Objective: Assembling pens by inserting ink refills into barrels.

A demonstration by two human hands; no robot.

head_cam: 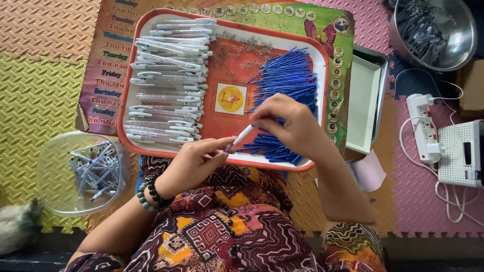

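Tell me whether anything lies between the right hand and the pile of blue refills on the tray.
Nothing visible does. The right hand hovers right over the blue refills on the red tray, while both hands hold a white pen barrel; the left hand grips its lower end.

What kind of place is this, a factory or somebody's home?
Probably a home floor used for piecework, not a factory. The person sits on foam puzzle mats, with a red tray of white pen barrels and blue refills, and a power strip lying loose.
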